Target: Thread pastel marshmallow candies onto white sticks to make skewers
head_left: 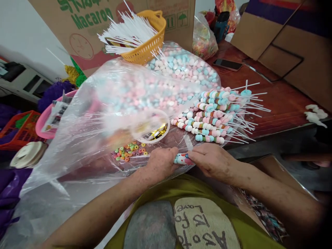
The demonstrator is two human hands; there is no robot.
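Observation:
My left hand [163, 162] and my right hand [211, 162] are closed on the two ends of a small printed wrapper [183, 159]. It is white with blue and red marks, and whatever may be inside is hidden. Just beyond my right hand lies a pile of candy skewers [211, 117], pastel pieces threaded on white sticks. Small ring candies [129, 150] are scattered past my left hand. Near them stands a round clear tub [155, 133] with gold strips inside, partly covered by plastic.
A large clear bag of pastel candies [181, 69] spreads over the table. Behind it, a yellow basket [147, 45] holds many white sticks. A phone [227, 64] lies on the red tabletop [280, 103], near a bent wire frame [287, 74]. Cardboard boxes [88, 34] stand behind.

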